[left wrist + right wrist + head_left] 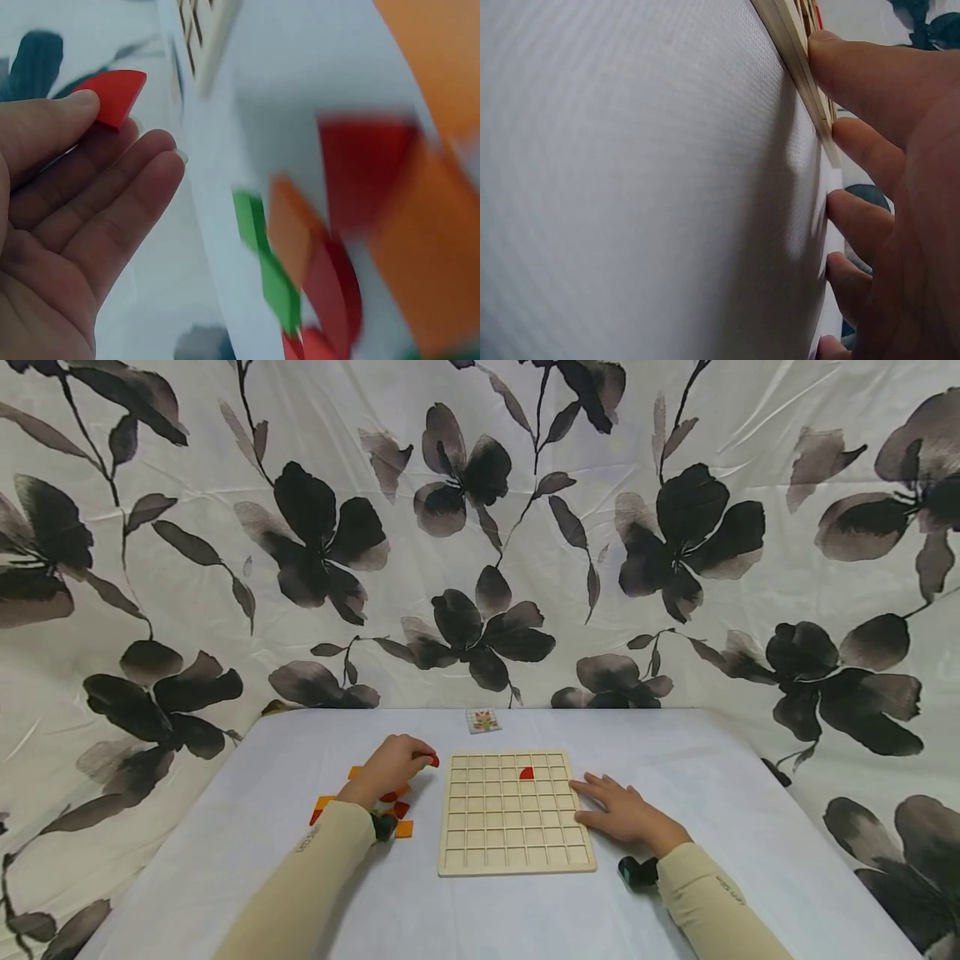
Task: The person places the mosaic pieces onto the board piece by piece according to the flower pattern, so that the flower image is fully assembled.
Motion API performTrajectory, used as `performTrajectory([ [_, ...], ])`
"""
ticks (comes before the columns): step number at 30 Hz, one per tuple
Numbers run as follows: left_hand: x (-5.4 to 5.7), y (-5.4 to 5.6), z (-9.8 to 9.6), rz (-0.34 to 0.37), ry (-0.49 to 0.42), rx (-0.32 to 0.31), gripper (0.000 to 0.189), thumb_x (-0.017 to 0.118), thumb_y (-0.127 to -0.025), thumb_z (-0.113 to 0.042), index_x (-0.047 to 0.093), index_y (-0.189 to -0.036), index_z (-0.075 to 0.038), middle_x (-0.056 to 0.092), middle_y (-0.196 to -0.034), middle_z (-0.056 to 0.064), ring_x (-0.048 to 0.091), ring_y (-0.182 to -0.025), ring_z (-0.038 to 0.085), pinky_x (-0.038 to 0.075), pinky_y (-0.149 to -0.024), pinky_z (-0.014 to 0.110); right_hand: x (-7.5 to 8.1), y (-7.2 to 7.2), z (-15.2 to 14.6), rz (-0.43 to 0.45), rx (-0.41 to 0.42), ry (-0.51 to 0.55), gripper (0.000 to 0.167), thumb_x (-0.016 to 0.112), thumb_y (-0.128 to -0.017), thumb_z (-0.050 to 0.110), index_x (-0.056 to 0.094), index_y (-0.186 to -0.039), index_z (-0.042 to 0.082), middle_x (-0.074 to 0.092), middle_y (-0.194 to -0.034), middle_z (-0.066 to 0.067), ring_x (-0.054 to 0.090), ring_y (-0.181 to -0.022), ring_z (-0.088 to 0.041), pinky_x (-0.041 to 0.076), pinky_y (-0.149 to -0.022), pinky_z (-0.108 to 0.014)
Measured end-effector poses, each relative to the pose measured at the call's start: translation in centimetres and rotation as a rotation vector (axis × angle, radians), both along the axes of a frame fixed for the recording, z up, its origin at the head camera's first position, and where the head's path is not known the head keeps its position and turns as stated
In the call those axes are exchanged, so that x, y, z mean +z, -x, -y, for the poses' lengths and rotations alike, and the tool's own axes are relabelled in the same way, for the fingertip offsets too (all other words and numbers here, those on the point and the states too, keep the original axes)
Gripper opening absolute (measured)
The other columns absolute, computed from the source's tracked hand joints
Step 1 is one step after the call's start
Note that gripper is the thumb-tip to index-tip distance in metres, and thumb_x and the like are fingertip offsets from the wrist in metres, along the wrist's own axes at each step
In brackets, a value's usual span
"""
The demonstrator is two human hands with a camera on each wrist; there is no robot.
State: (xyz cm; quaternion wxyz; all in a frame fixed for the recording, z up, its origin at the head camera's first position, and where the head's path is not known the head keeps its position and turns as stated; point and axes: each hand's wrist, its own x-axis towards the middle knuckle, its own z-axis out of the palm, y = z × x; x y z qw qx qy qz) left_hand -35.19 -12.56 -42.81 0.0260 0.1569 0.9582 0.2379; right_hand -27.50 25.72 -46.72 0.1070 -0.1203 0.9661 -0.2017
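Between thumb and fingers my left hand (392, 766) pinches a red quarter-circle tile (118, 95), held up just left of the board. The wooden grid board (517, 870) lies flat on the table with a red tile (527, 773) in one of its upper cells. My right hand (626, 811) touches the board's right edge with thumb and fingertip, its fingers spread and fairly straight. Under and around my left wrist lies a loose pile of tiles, among them an orange square (404, 829), red pieces (334, 292) and green pieces (279, 289), partly hidden by the arm.
Beyond the board, near the table's far edge, lies a small pattern card (483, 720) with a coloured design. A white cloth covers the table (517, 918). Behind it hangs a flower-printed curtain (562, 568).
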Motion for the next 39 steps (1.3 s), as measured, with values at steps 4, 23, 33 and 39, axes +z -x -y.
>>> performTrajectory([
  [4,0.0,0.2,-2.6,0.012,-0.016,-0.025,0.016,0.066,-0.092,-0.020,0.076,-0.102,-0.012,0.072,-0.099,0.001,0.058,-0.085,0.014,0.052,-0.079,0.033,0.0,0.0,-0.1,-0.007,0.002,0.004,0.062,0.054,-0.094,0.049,0.042,-0.147,0.021,0.031,-0.156,-0.017,0.020,-0.145,-0.046,0.012,-0.110,-0.071],
  [23,-1.1,0.9,-9.9,-0.113,0.161,-0.317,0.010,0.070,-0.087,-0.013,0.071,-0.077,-0.011,0.067,-0.075,-0.003,0.050,-0.065,0.010,0.045,-0.065,0.028,-0.6,0.1,-0.4,-0.020,0.003,0.018,0.061,0.055,-0.094,0.049,0.043,-0.147,0.021,0.031,-0.157,-0.015,0.021,-0.145,-0.044,0.012,-0.110,-0.070],
  [33,-1.5,1.3,-11.1,-0.138,0.266,-0.371,0.013,0.072,-0.086,-0.015,0.068,-0.074,-0.015,0.063,-0.072,-0.006,0.051,-0.066,0.008,0.045,-0.066,0.026,-0.5,-0.1,-0.4,-0.015,-0.001,0.029,0.062,0.056,-0.093,0.050,0.043,-0.147,0.022,0.031,-0.157,-0.013,0.020,-0.146,-0.042,0.011,-0.111,-0.070],
  [39,-1.1,1.2,-11.3,-0.139,0.279,-0.383,0.014,0.071,-0.088,-0.016,0.069,-0.074,-0.013,0.062,-0.070,-0.006,0.049,-0.065,0.008,0.044,-0.065,0.025,-0.6,0.2,-0.5,-0.019,-0.001,0.023,0.063,0.056,-0.093,0.051,0.042,-0.147,0.023,0.031,-0.157,-0.013,0.020,-0.146,-0.042,0.012,-0.111,-0.069],
])
